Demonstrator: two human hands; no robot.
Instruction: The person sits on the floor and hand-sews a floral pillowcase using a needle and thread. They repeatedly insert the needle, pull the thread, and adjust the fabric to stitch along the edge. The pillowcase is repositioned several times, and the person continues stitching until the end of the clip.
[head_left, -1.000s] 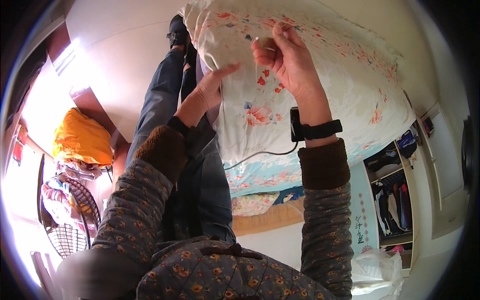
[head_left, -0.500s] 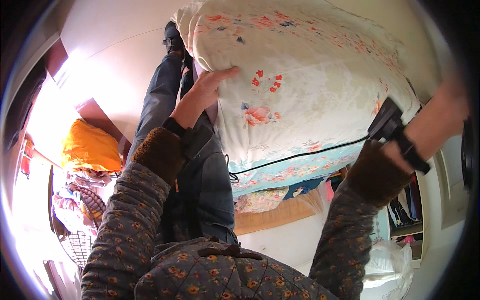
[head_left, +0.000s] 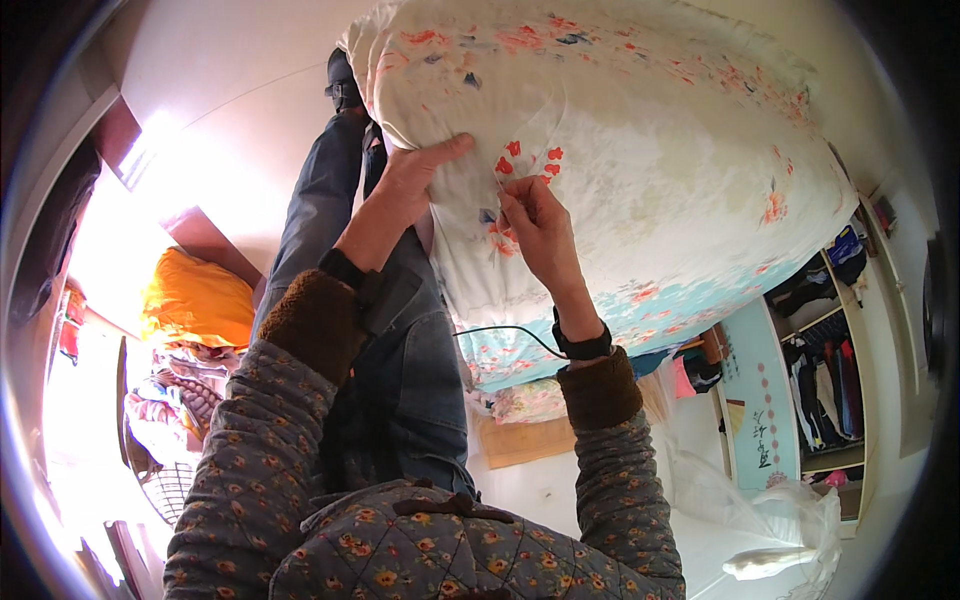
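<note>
"Where was the floral cover point(head_left: 650, 190)?"

"Spread out in front of the person, along the right of the denim trousers point(head_left: 425, 390), white with a pale blue band nearer us."

"And the left hand point(head_left: 402, 188)?"

"Grasping the cover's left edge: the thumb lay on top, and the fingers were hidden below. How tightly, I couldn't tell."

"The right hand point(head_left: 542, 225)?"

"Just above the cover, beside some red printed flowers, thumb and forefinger pinched together. Whatever they held was too small for me to make out."

"Anything near that wrist?"

"A black cord point(head_left: 505, 328) ran from it over the cover. Off to the left sat an orange bundle point(head_left: 197, 300)."
</note>
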